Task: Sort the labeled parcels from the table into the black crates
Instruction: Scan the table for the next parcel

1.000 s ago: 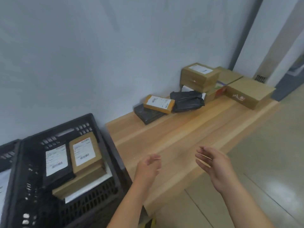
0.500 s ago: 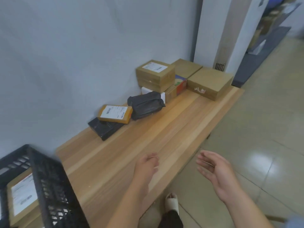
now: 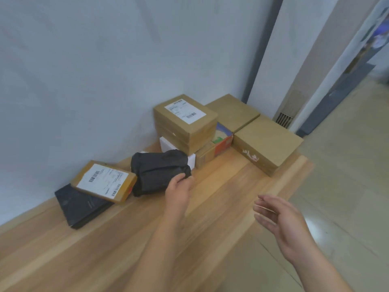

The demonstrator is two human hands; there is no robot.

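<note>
Wooden table [image 3: 105,249] against the wall: left hand [image 3: 179,190] pinches the near corner of the black poly-bag parcel [image 3: 156,171] at its eleven o'clock. Right hand [image 3: 280,216] hangs spread, empty, at four o'clock. Soft bag, so a fuller grip looks wiser.

The left hand [image 3: 179,189], previously hovering above the table's [image 3: 231,186] front edge, has advanced to the black bagged parcel [image 3: 155,169] and now grasps its near corner; the black crate has left view.
</note>
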